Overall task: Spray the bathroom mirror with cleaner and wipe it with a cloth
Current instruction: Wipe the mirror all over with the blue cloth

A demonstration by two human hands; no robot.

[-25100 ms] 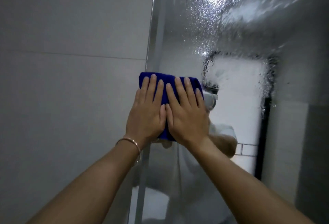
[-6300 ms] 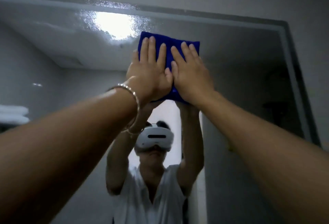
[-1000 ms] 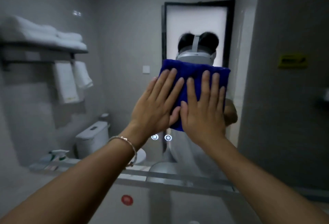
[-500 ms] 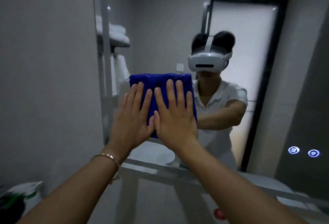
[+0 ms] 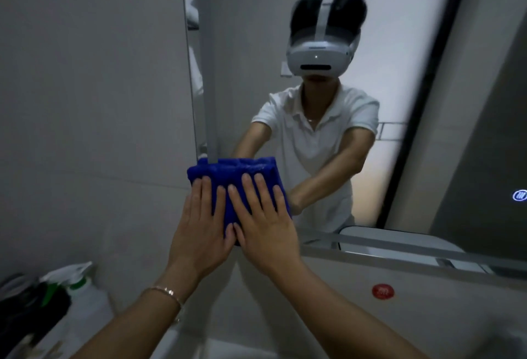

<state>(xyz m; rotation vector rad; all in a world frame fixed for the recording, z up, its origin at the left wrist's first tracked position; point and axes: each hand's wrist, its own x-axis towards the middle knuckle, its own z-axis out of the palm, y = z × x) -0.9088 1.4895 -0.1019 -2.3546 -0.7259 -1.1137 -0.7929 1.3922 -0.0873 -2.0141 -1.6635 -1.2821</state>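
Head view: your left hand [image 5: 199, 233] and right hand [image 5: 265, 224], fingers straight and spread, pressed the blue cloth [image 5: 242, 173] against the mirror [image 5: 413, 101] at frame centre; grey wall [image 5: 85, 101] left, spray bottle [image 5: 82, 293] lower left.

The blue cloth [image 5: 242, 176] looks like plush, nubby fabric, kinda fuzzy. The mirror [image 5: 427, 101] is smooth glossy glass, and the grey wall tile [image 5: 85, 101] has a soft satin sheen. The spray bottle [image 5: 82, 296] is whitish plastic, and the bracelet [image 5: 168, 293] is thin shiny metal.
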